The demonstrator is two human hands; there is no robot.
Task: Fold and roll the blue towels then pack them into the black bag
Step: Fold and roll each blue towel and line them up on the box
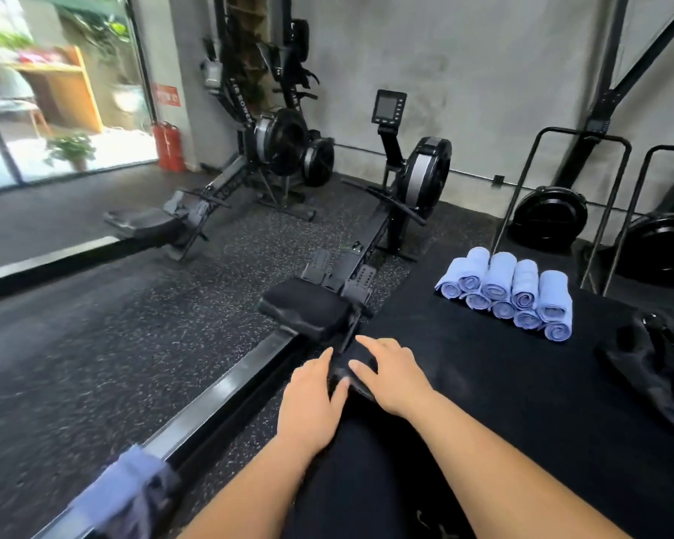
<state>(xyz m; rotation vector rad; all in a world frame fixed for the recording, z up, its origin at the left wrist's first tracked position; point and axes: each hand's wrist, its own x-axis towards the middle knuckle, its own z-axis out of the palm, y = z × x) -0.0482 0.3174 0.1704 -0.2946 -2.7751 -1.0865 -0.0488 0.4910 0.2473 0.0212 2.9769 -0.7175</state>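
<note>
Nearest, a loose towel (121,488) lies blurred across the rail (218,394). At the mat's (502,402) left corner, the left hand (312,398) and right hand (390,377) rest flat on something dark, fingers straight and slightly spread. The bag (654,367) slumps at the right edge, and the rolled towels (502,282) sit stacked at the far edge.

Single head-worn view, wide-angle, looking forward-down across black mat (483,383), hands close below.
</note>
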